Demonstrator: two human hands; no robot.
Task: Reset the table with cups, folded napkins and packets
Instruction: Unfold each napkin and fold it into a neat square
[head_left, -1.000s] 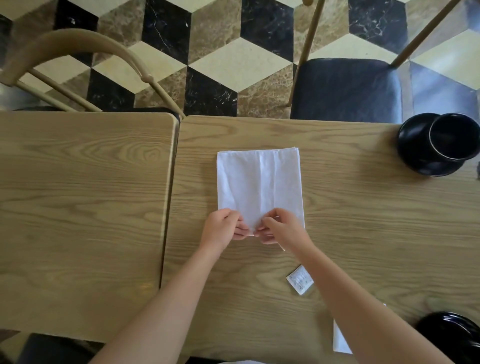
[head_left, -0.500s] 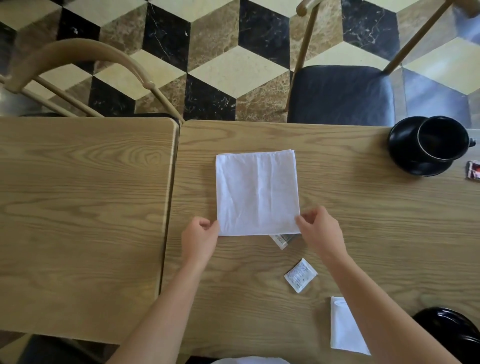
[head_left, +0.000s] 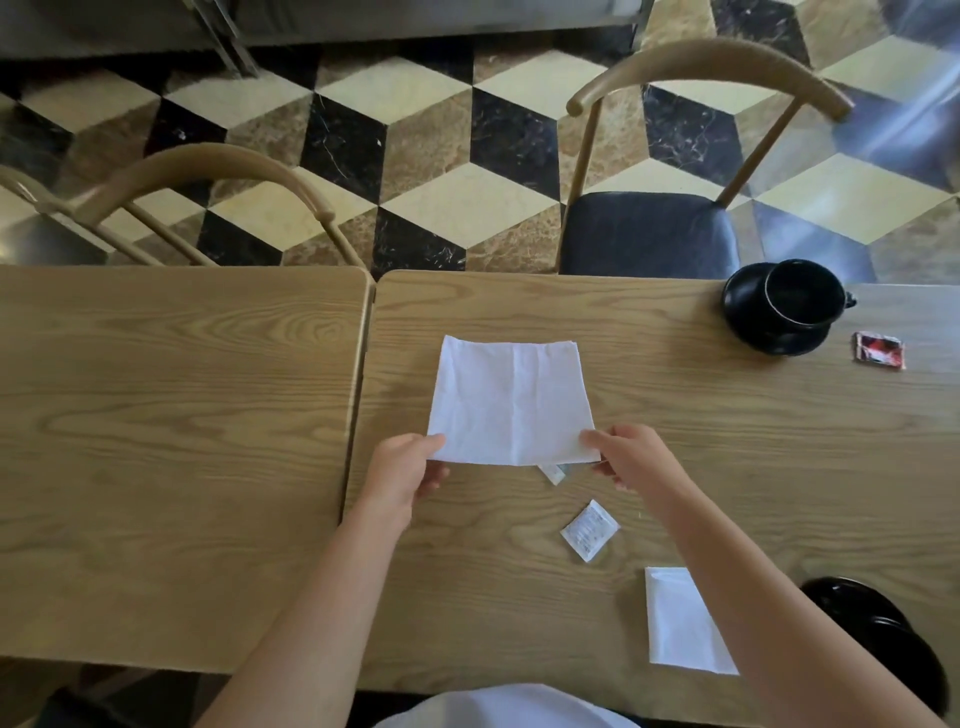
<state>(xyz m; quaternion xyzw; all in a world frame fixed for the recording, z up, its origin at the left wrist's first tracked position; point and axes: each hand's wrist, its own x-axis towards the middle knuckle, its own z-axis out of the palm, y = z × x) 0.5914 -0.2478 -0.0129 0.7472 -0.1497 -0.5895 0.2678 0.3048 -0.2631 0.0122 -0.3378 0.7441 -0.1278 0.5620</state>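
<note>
I see the white napkin (head_left: 511, 402) spread on the right-hand table (head_left: 675, 415), its near corners pinched, one by my left hand (head_left: 402, 475), one by my right hand (head_left: 631, 457). That near edge seems lifted slightly, though I can't be sure. A small packet (head_left: 555, 472) peeks from under it, mostly hidden. The napkin looks square, creased down the middle.
</note>
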